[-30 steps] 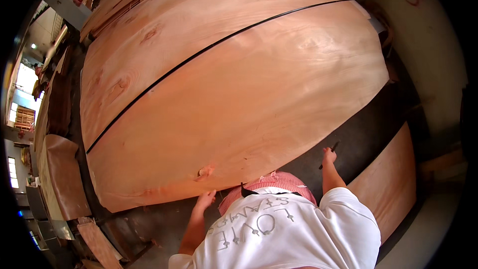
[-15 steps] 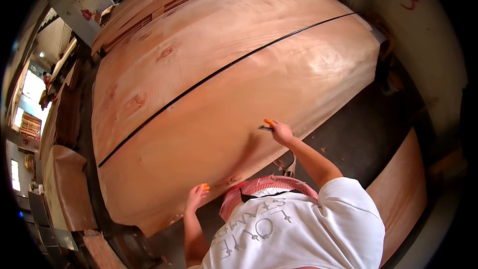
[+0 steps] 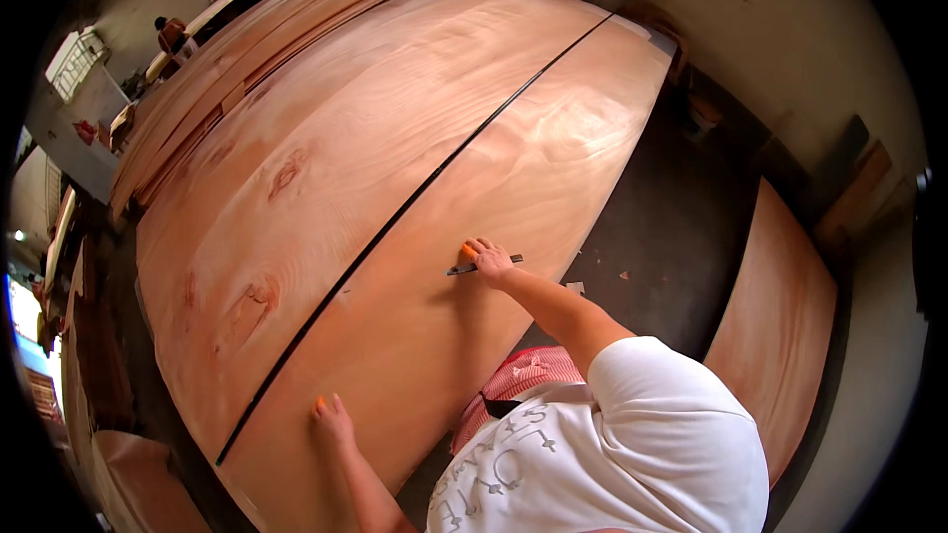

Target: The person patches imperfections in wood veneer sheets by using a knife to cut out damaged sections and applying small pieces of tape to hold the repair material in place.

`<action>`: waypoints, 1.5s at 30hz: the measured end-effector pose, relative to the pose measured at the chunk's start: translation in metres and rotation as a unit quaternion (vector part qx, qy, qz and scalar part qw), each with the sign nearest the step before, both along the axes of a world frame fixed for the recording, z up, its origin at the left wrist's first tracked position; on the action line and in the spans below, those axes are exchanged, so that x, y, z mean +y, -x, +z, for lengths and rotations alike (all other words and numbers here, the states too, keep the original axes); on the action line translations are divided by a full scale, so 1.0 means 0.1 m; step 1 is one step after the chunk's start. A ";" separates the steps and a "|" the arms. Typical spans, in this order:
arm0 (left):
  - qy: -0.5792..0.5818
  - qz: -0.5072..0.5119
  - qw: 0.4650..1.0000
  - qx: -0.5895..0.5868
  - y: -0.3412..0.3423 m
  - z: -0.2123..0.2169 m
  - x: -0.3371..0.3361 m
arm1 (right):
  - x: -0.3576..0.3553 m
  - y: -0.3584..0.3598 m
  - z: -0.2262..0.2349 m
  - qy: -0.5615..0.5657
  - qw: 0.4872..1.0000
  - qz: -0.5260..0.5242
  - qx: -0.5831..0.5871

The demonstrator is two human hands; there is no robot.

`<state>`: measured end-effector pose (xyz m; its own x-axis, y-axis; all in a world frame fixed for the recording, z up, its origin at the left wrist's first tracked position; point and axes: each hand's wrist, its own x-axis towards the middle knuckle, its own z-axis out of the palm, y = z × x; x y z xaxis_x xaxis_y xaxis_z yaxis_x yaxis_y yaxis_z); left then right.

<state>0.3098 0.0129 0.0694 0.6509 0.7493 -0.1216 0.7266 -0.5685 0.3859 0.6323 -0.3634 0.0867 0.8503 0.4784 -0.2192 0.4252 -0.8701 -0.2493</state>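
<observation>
Since half a second ago the right hand (image 3: 491, 261) has slid a little further onto the near veneer sheet (image 3: 513, 188), while the left hand (image 3: 333, 421) has stayed low on the same sheet, near its front edge.

The right hand is closed around a small dark knife (image 3: 484, 266), its thin blade lying almost flat on the wood and pointing to the person's left. An orange cap shows on the fingertip pressing the tool, probably there to guard the finger. The left hand rests open, palm down and fingers spread, with an orange tip on one finger too; it seems to be pinning the thin sheet so it does not shift under the blade.

The near sheet lies beside a second veneer sheet (image 3: 326, 138), the two parted by a narrow dark gap (image 3: 395, 222) running diagonally from the far right to the near left. Both are pinkish-brown, with knots on the far one.

Beyond them a stack of veneer (image 3: 286, 10) is piled along the far side. To the right another sheet (image 3: 780, 316) sits lower, past a dark floor (image 3: 662, 227) dotted with small scraps. A pale wall (image 3: 790, 49) closes the right side.
</observation>
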 end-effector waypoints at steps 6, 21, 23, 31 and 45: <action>-0.065 -0.037 0.981 0.180 -0.14 0.05 0.05 | 0.13 0.09 -0.14 0.051 0.998 -0.037 0.004; -0.150 -0.038 0.970 0.185 -0.18 0.20 -0.42 | -0.40 -0.07 -0.61 -0.071 0.987 0.017 -0.142; -0.165 -0.068 0.962 0.209 -0.01 0.16 -0.53 | -0.47 0.06 -0.46 0.013 0.992 0.036 -0.122; -0.051 -0.159 0.980 0.106 0.79 0.10 -2.20 | -2.12 0.48 -0.19 0.114 0.989 0.011 -0.091; -0.142 -0.102 0.980 0.099 -0.15 -0.05 -0.58 | -1.13 -0.36 -0.36 -0.098 0.989 0.062 -0.095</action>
